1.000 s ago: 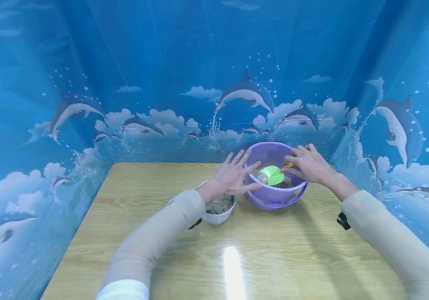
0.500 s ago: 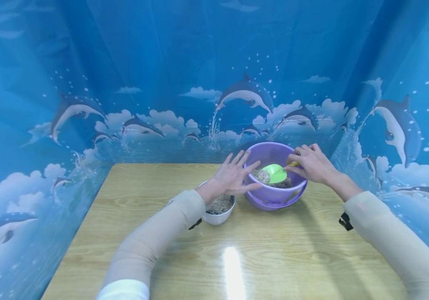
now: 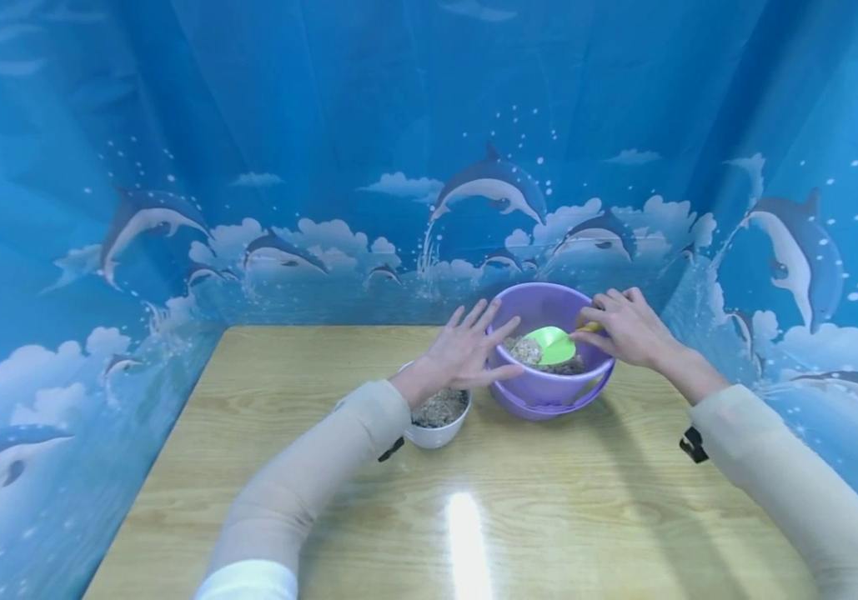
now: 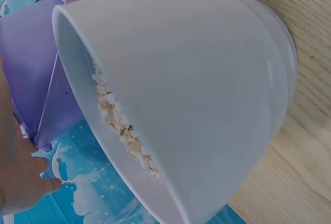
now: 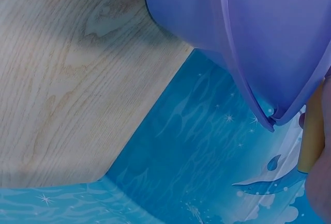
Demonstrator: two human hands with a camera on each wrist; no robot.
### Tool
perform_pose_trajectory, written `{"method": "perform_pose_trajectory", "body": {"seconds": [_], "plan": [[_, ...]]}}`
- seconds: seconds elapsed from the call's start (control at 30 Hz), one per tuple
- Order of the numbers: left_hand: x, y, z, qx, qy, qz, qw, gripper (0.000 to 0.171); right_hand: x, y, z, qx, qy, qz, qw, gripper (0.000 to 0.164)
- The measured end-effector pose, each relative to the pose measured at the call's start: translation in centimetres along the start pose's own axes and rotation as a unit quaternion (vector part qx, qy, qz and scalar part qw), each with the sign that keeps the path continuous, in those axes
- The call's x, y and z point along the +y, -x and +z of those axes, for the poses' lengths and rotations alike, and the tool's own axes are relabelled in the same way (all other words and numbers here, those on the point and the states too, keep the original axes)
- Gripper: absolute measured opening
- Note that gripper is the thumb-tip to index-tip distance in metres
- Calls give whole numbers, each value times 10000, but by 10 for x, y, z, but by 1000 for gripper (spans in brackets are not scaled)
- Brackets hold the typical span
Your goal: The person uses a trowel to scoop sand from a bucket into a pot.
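Note:
My right hand (image 3: pixel 627 333) grips the yellow handle (image 5: pixel 312 131) of a toy shovel, over the right rim of a purple bucket (image 3: pixel 544 298). The shovel's bright green blade (image 3: pixel 558 348) lies inside the bucket, beside pale and darker gravel (image 3: pixel 524 350). At the bucket's left rim, my left hand (image 3: pixel 459 354) has its fingers spread and straight, holding nothing. Below that wrist stands a white pot (image 3: pixel 436 435), partly hidden by the forearm. Pale stone chips (image 4: pixel 121 120) show within the pot's rim in the left wrist view.
Both vessels stand on a wood-grain table (image 3: pixel 308 375), the bucket near its back right part. A blue dolphin-print curtain (image 3: pixel 368 150) hangs close behind and along both sides. The bucket's purple carrying handle (image 3: pixel 549 410) hangs down its front.
My right hand has shifted slightly to the right, drawing the shovel's blade the same way, so more pale gravel shows left of it. My left hand has stayed in place.

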State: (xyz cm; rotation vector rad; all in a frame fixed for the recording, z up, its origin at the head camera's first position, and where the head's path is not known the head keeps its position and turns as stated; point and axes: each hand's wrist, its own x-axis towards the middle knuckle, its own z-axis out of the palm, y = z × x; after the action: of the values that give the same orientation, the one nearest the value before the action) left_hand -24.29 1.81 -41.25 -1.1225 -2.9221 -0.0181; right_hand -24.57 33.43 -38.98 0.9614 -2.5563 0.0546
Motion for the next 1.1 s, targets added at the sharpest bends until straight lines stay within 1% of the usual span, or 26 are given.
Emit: {"method": "perform_pose_trajectory", "body": {"seconds": [0.23, 0.47, 0.67, 0.73, 0.9, 1.0, 1.1], "plan": [[0, 6, -2, 18, 18, 34, 10000, 95, 0, 1, 1, 64, -42, 3, 10000, 19], [-6, 15, -1, 109, 153, 80, 9998, 98, -1, 0, 0, 55, -100, 104, 9999, 17], [-13, 23, 3, 20, 167, -14, 9999, 103, -3, -3, -3, 102, -163, 159, 9997, 16], [-15, 26, 4, -9, 226, -61, 9997, 104, -4, -4, -4, 105, -168, 175, 9997, 16], [-21, 36, 6, 47, 462, -103, 9989, 104, -5, -6, -8, 76, -182, 231, 9995, 16], [-26, 43, 7, 24, 459, -111, 9989, 105, -7, -7, -11, 73, -266, 276, 9992, 16], [-32, 50, 8, -34, 362, -120, 9993, 106, -9, -9, -14, 92, -336, 293, 9990, 16]]}}
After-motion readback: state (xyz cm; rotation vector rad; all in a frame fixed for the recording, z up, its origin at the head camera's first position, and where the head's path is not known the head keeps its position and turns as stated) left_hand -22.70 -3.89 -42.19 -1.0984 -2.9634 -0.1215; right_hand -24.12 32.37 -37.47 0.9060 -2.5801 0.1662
